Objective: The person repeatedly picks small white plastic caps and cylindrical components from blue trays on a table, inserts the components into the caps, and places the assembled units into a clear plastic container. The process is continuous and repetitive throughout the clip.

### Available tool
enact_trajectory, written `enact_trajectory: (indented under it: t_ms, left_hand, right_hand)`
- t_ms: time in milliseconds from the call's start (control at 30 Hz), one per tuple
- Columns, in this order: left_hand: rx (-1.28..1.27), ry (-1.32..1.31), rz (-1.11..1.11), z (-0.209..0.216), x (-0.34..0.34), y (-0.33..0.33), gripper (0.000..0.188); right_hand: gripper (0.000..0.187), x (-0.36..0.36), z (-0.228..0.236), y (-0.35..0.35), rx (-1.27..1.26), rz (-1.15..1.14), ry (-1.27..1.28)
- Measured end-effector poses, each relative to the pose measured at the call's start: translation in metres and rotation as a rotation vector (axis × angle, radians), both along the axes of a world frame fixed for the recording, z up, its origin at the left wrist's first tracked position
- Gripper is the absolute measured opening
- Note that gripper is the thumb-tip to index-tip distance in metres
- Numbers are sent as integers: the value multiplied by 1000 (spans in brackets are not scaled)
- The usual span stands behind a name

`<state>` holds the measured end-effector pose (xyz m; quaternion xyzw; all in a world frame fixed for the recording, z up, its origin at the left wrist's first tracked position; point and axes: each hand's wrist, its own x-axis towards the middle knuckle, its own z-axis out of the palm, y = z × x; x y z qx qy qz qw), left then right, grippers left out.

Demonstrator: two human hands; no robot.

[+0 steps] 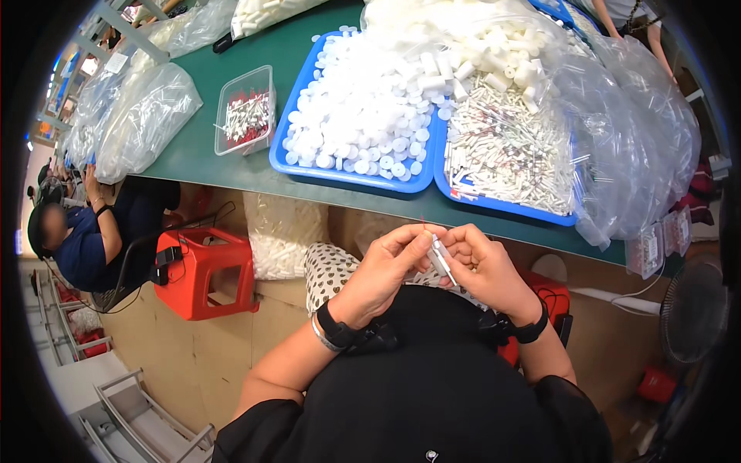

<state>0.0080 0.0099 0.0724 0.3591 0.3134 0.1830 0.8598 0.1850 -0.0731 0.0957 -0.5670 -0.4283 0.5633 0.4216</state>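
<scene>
Just off the table's front edge, over my lap, my two hands meet around a small white stick-like piece (pixel 444 260). My left hand (pixel 397 258) pinches its upper end between thumb and fingers, where a tiny red tip shows. Closed around its lower part is my right hand (pixel 482 266), with a thin white stem sticking out below the fingers. The fingers partly hide the piece. Beyond the hands stand a blue tray (pixel 309 166) heaped with white translucent discs (pixel 355 108) and a second blue tray (pixel 505 207) of thin white sticks (pixel 505 150).
A clear plastic box (pixel 222 116) with red and white pieces stands left on the green table (pixel 297 15). Plastic bags (pixel 150 116) lie at both sides. A red stool (pixel 204 270) and another person (pixel 85 239) are at left. A fan (pixel 695 312) stands at right.
</scene>
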Motion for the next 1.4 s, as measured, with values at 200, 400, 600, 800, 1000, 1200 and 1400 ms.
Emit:
enact_trajectory:
  t_ms: [200,400,600,800,1000,1200,1400]
  left_hand:
    - [-22,3,-18,-8,-4,-1,34]
    - [168,-22,8,-7,4,-7,37]
    - [15,-87,-32,-12,2,-1,23]
    - [-56,-212,-88,-1,12,4,30]
    - [-1,-163,-39,12,8,9,27]
    - [-47,-157,74,5,5,11,22]
    - [-94,-145,195,3,13,6,16]
  right_hand:
    - [15,8,2,4,-184,-29,307]
    - [17,14,0,4,-173,-5,340]
    - [19,119,22,33,236,-550,-1219]
    - [21,192,-5,48,7,-423,-1722]
    - [26,168,0,43,307,-605,-1325]
    - [30,51,23,12,342,-33,-701]
    - [35,19,8,8,488,44,-656]
